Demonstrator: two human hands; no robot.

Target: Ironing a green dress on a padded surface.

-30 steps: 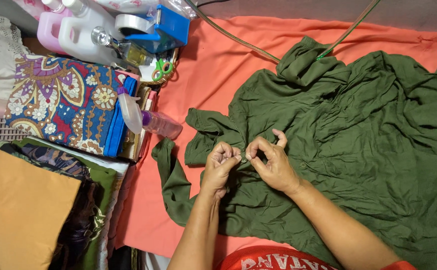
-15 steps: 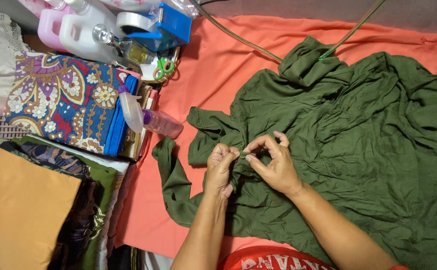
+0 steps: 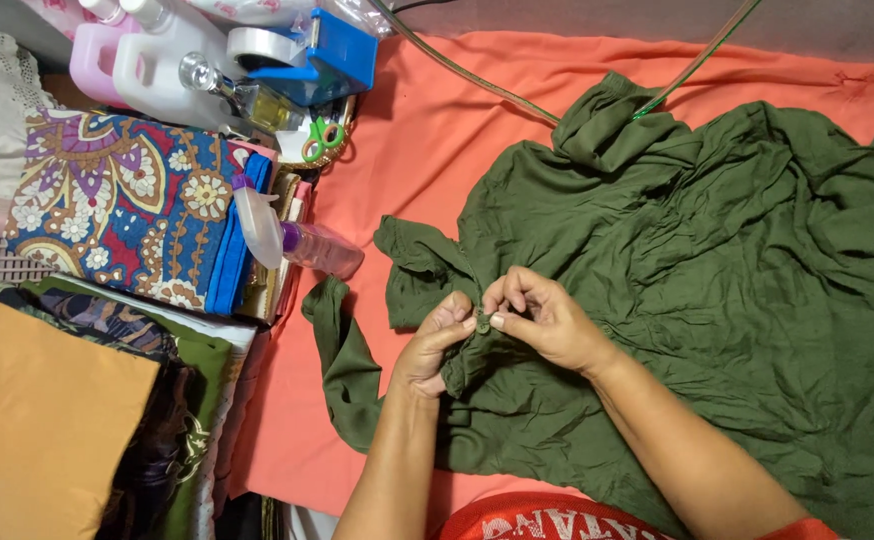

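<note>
A crumpled dark green garment (image 3: 697,270) lies spread over an orange cloth-covered surface (image 3: 427,140). My left hand (image 3: 439,340) and my right hand (image 3: 547,320) meet at the garment's left front edge. Both pinch the green fabric around a small round button (image 3: 483,322) held between the fingertips. A loose green strip of the garment (image 3: 342,370) trails down to the left of my left forearm.
A spray bottle with a purple collar (image 3: 292,238) lies left of the garment. Beside it are folded patterned fabrics (image 3: 127,205), a mustard cloth (image 3: 37,420), white and pink jugs (image 3: 152,65), a blue tape dispenser (image 3: 307,48), green scissors (image 3: 322,137) and a thin cable (image 3: 477,75).
My right fingers have curled down onto the button at the garment's edge. Both hands stay in the same spot, shifting the fabric slightly between them.
</note>
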